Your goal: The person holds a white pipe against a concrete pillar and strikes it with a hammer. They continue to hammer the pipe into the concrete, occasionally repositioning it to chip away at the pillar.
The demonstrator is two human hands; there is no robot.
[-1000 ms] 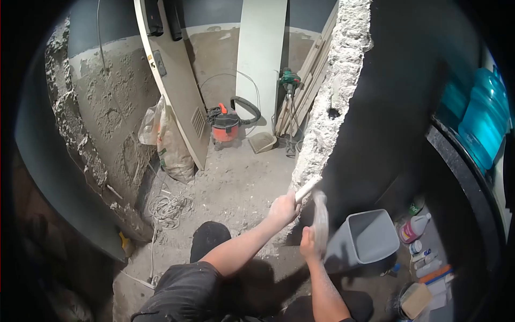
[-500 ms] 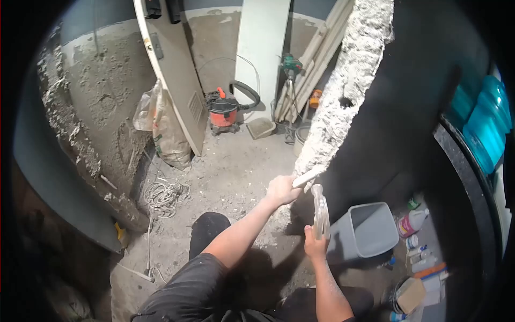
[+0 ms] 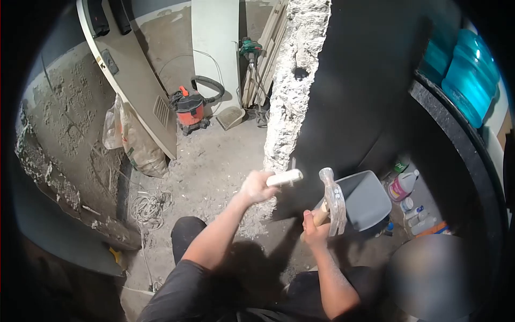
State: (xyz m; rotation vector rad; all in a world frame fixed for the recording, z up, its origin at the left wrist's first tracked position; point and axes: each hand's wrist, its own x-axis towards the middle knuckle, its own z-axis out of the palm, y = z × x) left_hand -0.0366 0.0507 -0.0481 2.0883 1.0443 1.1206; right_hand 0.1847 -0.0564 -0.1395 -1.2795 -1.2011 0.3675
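My left hand is closed around a dusty white chisel, whose blunt end points right. It is beside the lower part of a rough, broken wall edge; whether the chisel's tip touches the wall is hidden. A claw hammer is in my right hand, its fingers wrapped round the wooden handle. The metal head stands up to the right of the chisel, apart from it.
Right of the hammer stands a grey bin, with bottles beyond it. A red vacuum cleaner, a filled sack and a coiled cord are on the dusty floor. A dark wall rises on the right.
The hammer has moved right and down, away from the chisel, and its head has turned. My left hand still grips the chisel. The view has shifted right.
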